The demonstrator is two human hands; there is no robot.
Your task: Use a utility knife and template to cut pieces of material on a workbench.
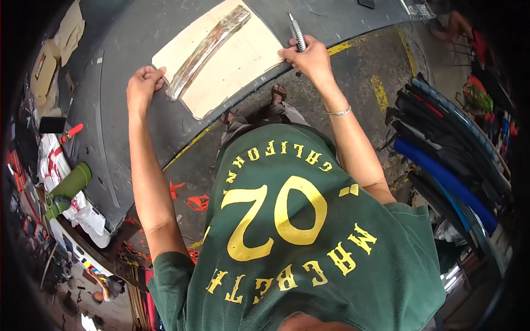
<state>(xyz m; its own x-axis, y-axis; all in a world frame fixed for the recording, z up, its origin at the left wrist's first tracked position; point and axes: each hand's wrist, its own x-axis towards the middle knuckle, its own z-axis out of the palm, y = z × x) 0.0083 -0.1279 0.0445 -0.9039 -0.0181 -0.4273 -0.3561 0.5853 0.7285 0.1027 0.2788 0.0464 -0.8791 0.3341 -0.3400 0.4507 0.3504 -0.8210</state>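
Observation:
A flat pale board (243, 66) with rounded corners lies on the dark grey worktable (132, 44), close to its near edge. A shiny, brownish transparent strip (212, 47) runs diagonally across it. At the board's left edge, my left hand (144, 88) is closed, thumb and fingers pinching near the strip's lower end. My right hand (313, 62) grips a silver cutter knife (297, 33), its tip pointing away from me. The thumb and fingers of that same hand also touch the board's right corner.
Cardboard pieces (45, 71) and a green roll (72, 182) lie on the left. Black sheet rolls (436, 121) and a blue roll (441, 176) are stacked right. Red scraps (197, 202) litter the floor. Other people show at lower left and upper right.

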